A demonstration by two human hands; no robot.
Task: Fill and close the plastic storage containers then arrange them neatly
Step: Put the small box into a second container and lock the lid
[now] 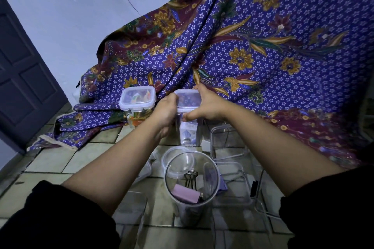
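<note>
Where the dark door [24,79] meets the pale wall at far left, a purple floral cloth [263,46] drapes down onto the tiled floor [60,159] and fills the background. On the cloth's lower edge stands a closed clear container [138,100], its lid clipped on and colourful bits showing inside. Just right of it, the left hand [165,112] wraps the near left corner of a tall container's lid [188,98], fingers curled against the rim in a closed grip. That tall container [189,131] stands upright on the floor with small pale items inside (too blurred to name). The right hand [208,105] clamps the lid's right side, thumb pressed under the front edge and fingers over the far edge. Nearer the camera, between the forearms, an open round jar [191,186] holds a pink binder clip [187,194] with metal handles, and a round lid [178,157] lies just behind it. Empty clear containers [228,141] and loose lids sit to the right on the tiles, their outlines hard to separate
</note>
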